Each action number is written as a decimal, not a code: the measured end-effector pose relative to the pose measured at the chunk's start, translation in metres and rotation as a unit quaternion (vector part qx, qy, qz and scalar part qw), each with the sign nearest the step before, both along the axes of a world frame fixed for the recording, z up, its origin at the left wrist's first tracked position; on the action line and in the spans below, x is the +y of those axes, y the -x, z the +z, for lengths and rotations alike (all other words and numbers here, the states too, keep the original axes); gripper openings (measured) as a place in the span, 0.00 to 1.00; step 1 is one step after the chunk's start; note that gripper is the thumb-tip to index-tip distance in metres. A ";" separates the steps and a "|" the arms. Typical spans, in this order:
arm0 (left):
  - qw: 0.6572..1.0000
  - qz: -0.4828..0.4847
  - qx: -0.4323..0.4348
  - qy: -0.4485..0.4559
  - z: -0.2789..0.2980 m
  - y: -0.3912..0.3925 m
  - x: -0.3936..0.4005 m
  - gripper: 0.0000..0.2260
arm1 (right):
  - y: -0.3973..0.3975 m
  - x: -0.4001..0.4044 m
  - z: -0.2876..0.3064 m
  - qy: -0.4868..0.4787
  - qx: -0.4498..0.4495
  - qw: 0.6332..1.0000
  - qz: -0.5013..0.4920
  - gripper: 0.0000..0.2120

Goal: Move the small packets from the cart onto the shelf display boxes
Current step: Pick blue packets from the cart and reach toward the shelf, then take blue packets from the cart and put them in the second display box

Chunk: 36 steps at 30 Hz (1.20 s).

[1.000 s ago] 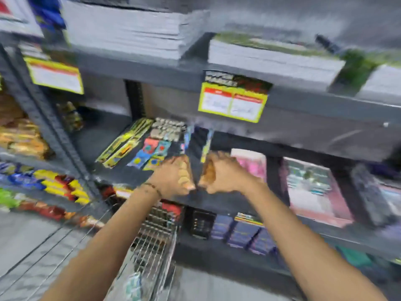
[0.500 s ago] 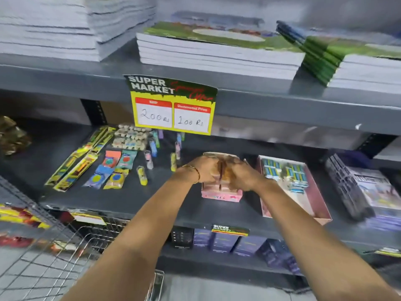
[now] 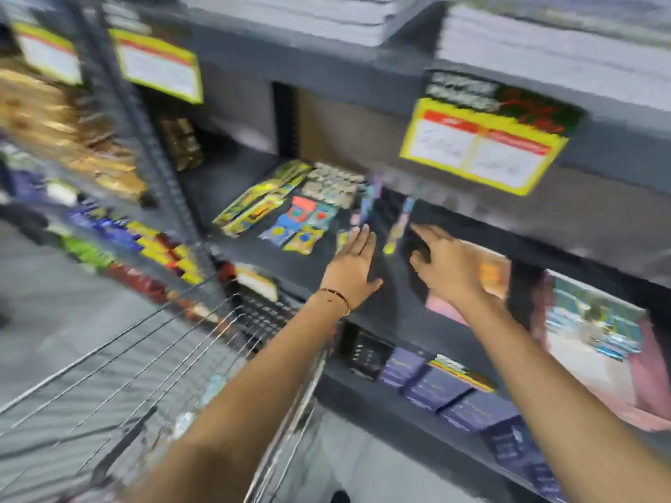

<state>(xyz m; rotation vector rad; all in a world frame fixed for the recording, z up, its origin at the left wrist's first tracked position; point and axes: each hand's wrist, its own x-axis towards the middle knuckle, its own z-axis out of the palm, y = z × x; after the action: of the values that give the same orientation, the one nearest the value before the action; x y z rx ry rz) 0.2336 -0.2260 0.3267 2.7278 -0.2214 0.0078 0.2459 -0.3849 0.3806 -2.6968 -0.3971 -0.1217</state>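
Over the dark shelf (image 3: pixel 312 270), the left hand (image 3: pixel 350 272) and right hand (image 3: pixel 448 268) hover with fingers spread, holding nothing, above a wire cart (image 3: pixel 152 361).

Both forearms are bare, no sleeves showing, just a thin gold bangle (image 3: pixel 337 297) on the left wrist, nothing on the right.

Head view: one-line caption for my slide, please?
Both hands, left and right, open and empty over the dark shelf, wire cart below.
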 end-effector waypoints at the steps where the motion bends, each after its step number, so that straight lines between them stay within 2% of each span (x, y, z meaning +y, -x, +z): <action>1: 0.999 0.050 0.011 0.001 -0.008 0.019 0.029 0.36 | 0.008 0.031 -0.008 -0.017 0.008 0.999 0.044 0.23; 5: 0.978 0.189 0.088 -0.015 -0.055 0.092 0.121 0.34 | 0.036 0.134 -0.061 -0.025 0.094 0.976 0.194 0.20; 9: 0.937 0.304 0.170 0.002 -0.126 0.162 0.198 0.33 | 0.070 0.228 -0.128 0.038 0.201 0.933 0.296 0.20; 11: 0.913 0.346 0.216 0.013 -0.165 0.192 0.225 0.34 | 0.085 0.265 -0.174 0.073 0.237 0.915 0.317 0.20; 15: 0.885 0.373 0.280 0.017 -0.243 0.232 0.260 0.34 | 0.106 0.312 -0.265 0.143 0.274 0.902 0.300 0.17; 18: 0.869 0.396 0.295 0.028 -0.298 0.242 0.270 0.35 | 0.112 0.332 -0.336 0.174 0.288 0.897 0.286 0.17; 20: 0.849 0.427 0.307 0.056 -0.332 0.240 0.269 0.39 | 0.114 0.345 -0.384 0.187 0.278 0.895 0.295 0.21; 24: 0.820 0.471 0.303 0.120 -0.383 0.228 0.264 0.44 | 0.115 0.354 -0.439 0.239 0.245 0.890 0.302 0.38; 28: 0.808 0.495 0.285 0.142 -0.409 0.226 0.260 0.46 | 0.117 0.353 -0.465 0.251 0.219 0.892 0.305 0.38; 32: 0.801 0.520 0.245 0.168 -0.407 0.227 0.258 0.43 | 0.115 0.357 -0.456 0.273 0.208 0.885 0.314 0.39; 35: 0.815 0.499 0.250 0.158 -0.386 0.227 0.259 0.40 | 0.115 0.356 -0.431 0.262 0.199 0.888 0.320 0.44; 36: 0.829 0.483 0.242 0.145 -0.373 0.225 0.260 0.40 | 0.112 0.354 -0.414 0.253 0.193 0.892 0.322 0.45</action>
<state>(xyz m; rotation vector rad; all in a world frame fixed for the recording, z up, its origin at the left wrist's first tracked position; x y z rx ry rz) 0.0089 0.0337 -0.0459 2.1463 1.1923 -0.3288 0.1338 -0.0312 -0.0334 -2.7911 -1.3053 0.7948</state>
